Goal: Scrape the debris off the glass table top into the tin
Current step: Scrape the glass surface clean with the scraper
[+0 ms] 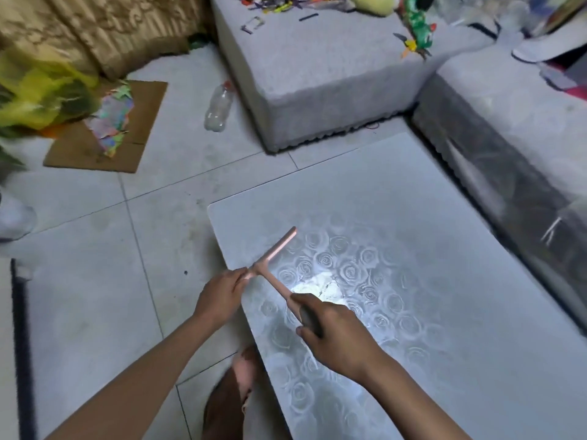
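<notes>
Two hands holding a pink T-shaped scraper over the glass surface.
The right hand wraps its fingers round the dark handle; the left hand pinches the blade's near end at the surface's left edge. Beyond, a plastic bottle lies on the floor.

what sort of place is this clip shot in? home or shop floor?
Most likely a home living room: grey upholstered sofa sections, a low glass table with a rose pattern, and a tiled floor with a plastic bottle and cardboard lying on it.
</notes>
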A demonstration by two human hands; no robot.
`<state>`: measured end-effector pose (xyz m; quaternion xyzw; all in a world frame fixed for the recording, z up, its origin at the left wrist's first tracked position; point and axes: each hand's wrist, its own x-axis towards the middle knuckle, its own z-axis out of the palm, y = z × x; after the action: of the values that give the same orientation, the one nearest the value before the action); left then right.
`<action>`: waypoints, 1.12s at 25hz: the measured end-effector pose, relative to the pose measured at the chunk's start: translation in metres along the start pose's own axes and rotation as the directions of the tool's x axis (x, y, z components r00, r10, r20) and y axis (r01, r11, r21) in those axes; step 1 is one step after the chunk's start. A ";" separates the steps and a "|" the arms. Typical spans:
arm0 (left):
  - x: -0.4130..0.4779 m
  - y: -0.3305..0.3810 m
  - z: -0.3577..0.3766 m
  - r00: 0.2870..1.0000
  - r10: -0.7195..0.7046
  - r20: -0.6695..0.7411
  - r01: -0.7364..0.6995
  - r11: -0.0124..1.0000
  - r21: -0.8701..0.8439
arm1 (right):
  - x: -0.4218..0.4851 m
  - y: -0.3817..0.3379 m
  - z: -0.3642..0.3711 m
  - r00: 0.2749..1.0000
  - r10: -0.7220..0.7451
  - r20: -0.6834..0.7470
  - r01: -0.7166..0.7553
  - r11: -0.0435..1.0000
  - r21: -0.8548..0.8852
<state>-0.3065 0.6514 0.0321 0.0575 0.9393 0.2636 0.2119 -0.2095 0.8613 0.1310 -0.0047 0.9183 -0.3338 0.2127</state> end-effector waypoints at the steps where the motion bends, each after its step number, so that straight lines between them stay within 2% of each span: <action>1: 0.011 -0.001 0.003 1.000 0.011 0.016 -0.011 1.000 0.015 | 0.007 0.003 0.000 1.000 0.019 -0.006 -0.019 1.000 0.007; 5: 0.091 -0.020 -0.003 0.992 0.110 0.060 -0.114 0.991 0.069 | 0.076 0.001 0.002 0.994 0.088 -0.058 -0.083 0.993 0.082; 9: 0.166 -0.053 -0.024 0.983 0.177 -0.043 -0.169 0.974 0.152 | 0.164 -0.021 0.004 0.991 0.114 -0.066 -0.107 0.990 0.094; 13: 0.219 -0.072 -0.029 0.978 0.173 -0.118 -0.146 0.966 0.212 | 0.230 -0.031 0.006 0.989 0.143 -0.047 -0.133 0.977 0.165; 16: 0.207 -0.064 -0.005 0.969 0.155 -0.192 -0.122 0.977 0.172 | 0.219 -0.008 0.004 0.983 0.185 0.004 -0.181 0.961 0.210; 18: 0.175 -0.052 0.020 0.969 0.142 -0.202 -0.125 0.988 0.095 | 0.179 0.015 0.001 0.970 0.236 0.064 -0.244 0.945 0.218; 20: 0.137 -0.036 0.044 0.960 0.252 -0.123 -0.246 0.967 0.059 | 0.133 0.030 -0.006 0.937 0.322 0.137 -0.343 0.924 0.170; 22: 0.110 -0.024 0.056 0.942 0.334 0.034 -0.332 0.942 -0.042 | 0.096 0.029 -0.015 0.899 0.399 0.184 -0.419 0.904 0.089; 23: 0.108 -0.024 0.053 0.933 0.341 0.116 -0.330 0.938 -0.106 | 0.088 0.024 -0.018 0.899 0.401 0.175 -0.416 0.907 0.061; 25: 0.124 -0.034 0.033 0.924 0.358 0.137 -0.345 0.932 -0.111 | 0.096 0.010 -0.022 0.952 0.288 0.107 -0.297 0.952 0.078; 27: 0.153 -0.052 0.008 0.927 0.375 -0.008 -0.375 0.927 0.030 | 0.132 -0.009 -0.020 0.989 0.150 0.005 -0.150 0.982 0.112; 28: 0.170 -0.063 -0.006 0.924 0.371 -0.094 -0.359 0.925 0.124 | 0.155 -0.017 -0.017 0.991 0.134 -0.014 -0.130 0.980 0.147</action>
<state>-0.4627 0.6321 -0.0590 0.2273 0.9353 0.2518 0.1010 -0.3596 0.8352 0.0936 0.0758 0.8921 -0.3853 0.2234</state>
